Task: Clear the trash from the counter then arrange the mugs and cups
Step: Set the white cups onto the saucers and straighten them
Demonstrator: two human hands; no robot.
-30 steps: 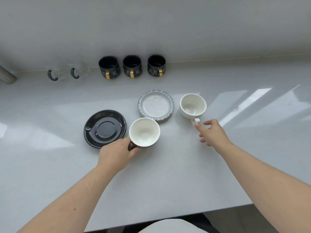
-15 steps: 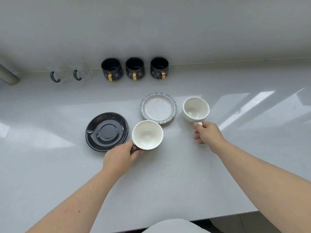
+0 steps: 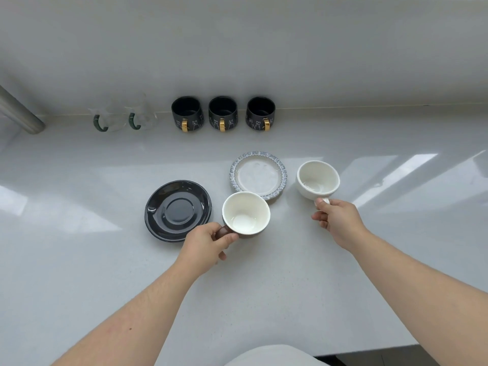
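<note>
With both hands closed on handles, left hand (image 3: 204, 245) should seat the brown cup (image 3: 246, 215) on the black saucer (image 3: 178, 210) at centre-left, right hand (image 3: 336, 223) the white cup (image 3: 318, 179) on the speckled saucer (image 3: 258, 175).

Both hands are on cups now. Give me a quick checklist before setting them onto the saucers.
1. Left hand pinches the brown cup by its handle: ok.
2. Right hand grips the white cup handle: ok.
3. Black saucer bare: ok.
4. Speckled saucer bare: ok.
5. Cups empty: brown ok; white cannot tell, something pale at its bottom.
6. Cups lifted clear of the counter: cannot tell.
</note>
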